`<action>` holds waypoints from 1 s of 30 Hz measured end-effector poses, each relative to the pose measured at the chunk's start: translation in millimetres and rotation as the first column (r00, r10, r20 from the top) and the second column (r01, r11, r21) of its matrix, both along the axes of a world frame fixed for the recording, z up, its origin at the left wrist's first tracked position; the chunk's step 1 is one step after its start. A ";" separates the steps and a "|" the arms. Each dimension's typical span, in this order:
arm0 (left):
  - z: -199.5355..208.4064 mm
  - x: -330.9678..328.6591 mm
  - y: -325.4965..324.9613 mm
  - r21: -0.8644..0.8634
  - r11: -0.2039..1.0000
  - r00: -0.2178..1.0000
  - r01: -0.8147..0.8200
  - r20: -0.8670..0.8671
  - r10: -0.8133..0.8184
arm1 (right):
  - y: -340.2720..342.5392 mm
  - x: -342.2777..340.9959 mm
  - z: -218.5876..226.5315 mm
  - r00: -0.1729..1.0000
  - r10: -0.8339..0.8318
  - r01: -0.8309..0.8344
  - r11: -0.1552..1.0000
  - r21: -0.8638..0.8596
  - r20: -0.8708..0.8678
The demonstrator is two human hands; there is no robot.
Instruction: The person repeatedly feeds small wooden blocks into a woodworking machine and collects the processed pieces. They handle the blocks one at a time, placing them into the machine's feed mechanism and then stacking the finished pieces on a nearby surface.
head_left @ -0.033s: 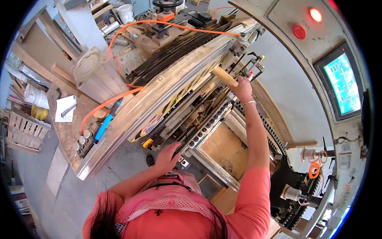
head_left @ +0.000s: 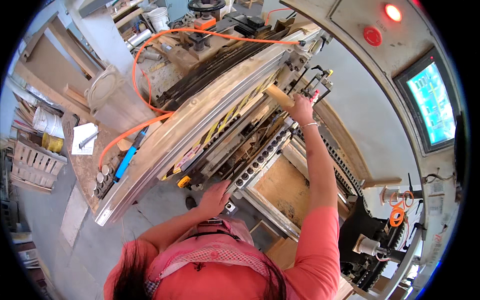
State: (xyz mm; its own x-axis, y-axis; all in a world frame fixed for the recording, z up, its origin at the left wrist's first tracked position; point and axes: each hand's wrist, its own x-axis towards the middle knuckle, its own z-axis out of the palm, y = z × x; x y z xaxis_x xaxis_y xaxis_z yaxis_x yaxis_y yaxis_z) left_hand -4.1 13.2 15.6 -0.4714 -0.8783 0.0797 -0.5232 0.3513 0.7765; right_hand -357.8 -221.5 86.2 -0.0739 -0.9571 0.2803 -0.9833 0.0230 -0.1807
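My right hand (head_left: 301, 110) reaches across the machine and is closed round the near end of a light wooden piece (head_left: 279, 95). The far end of that piece lies under the edge of the long pale beam (head_left: 200, 107). Below and to the left, my left hand (head_left: 214, 198) rests at the near end of the rail with a row of black rollers (head_left: 253, 166). Its fingers lie stretched out along the edge, and it holds nothing that I can see. Between the beam and the rollers are metal bars and wood debris.
A control panel with a lit screen (head_left: 431, 107) and red stop button (head_left: 372, 36) stands at the right. An orange air hose (head_left: 227, 34) loops over the beam. A blue tool (head_left: 127, 161) lies at left. A chain conveyor (head_left: 345, 172) runs right of my arm.
My right hand and the wooden piece have shifted slightly left. My left hand has moved a little to the right along the machine's edge, its fingers closer together.
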 end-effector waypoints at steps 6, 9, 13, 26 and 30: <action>4.9 -13.6 -5.9 0.080 0.996 0.992 0.030 0.119 -0.039 | -37.1 -9.4 -15.5 0.999 0.033 -0.025 0.965 0.262 -0.028; 11.7 -15.8 -6.9 0.108 0.994 0.996 0.021 0.082 -0.029 | -40.2 -10.6 -16.9 0.999 0.042 -0.033 0.957 0.288 -0.025; 3.0 -14.9 -6.3 0.079 0.997 0.998 0.016 0.056 -0.020 | -43.3 -14.6 -24.1 0.999 0.021 -0.008 0.948 0.317 -0.036; 2.8 -13.2 -8.0 0.091 0.995 0.997 0.027 0.065 -0.033 | -37.2 -2.5 -25.5 0.998 0.017 0.000 0.954 0.300 -0.055; 1.7 -12.6 -7.1 0.103 0.994 0.996 0.025 0.080 -0.034 | -38.0 1.2 -25.3 0.999 -0.032 0.039 0.952 0.302 -0.030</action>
State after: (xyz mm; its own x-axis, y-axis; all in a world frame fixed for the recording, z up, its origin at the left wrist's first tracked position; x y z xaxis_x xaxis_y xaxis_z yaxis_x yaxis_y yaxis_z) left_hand -16.6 6.1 17.4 -0.4986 -0.8655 -0.0487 -0.5766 0.2891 0.7642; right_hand -356.6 -259.5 61.0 -0.1061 -0.9942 -0.0199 -0.9848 0.1078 -0.1360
